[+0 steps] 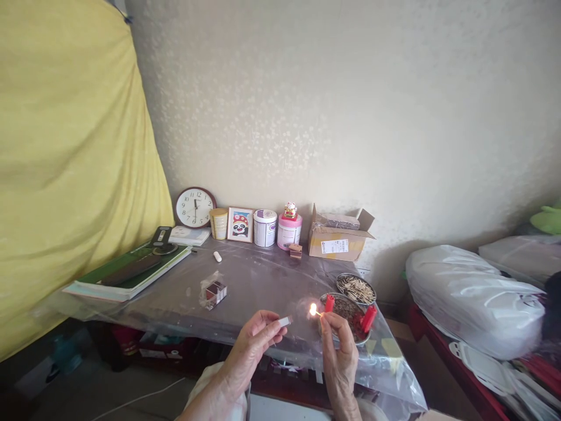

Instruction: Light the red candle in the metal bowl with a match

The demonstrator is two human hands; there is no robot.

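My right hand (pixel 339 351) pinches a burning match (pixel 314 310), its flame held just left of a short red candle (pixel 329 303). My left hand (pixel 254 345) grips a small matchbox (pixel 284 321) a little to the left of the flame. The candle stands at the rim of a metal dish (pixel 325 300) holding dark burnt bits; a second red candle (pixel 369 318) leans at the dish's right side. Behind it sits another metal dish (pixel 370 287) filled with pale matchsticks.
The table (pixel 258 275) is covered in clear plastic. On it lie a wrapped pack of matchboxes (pixel 214 292), books (pixel 127 272), a clock (pixel 195 207), tins, a panda picture (pixel 240 224) and a cardboard box (pixel 338 237). White bags (pixel 473 304) are piled at the right.
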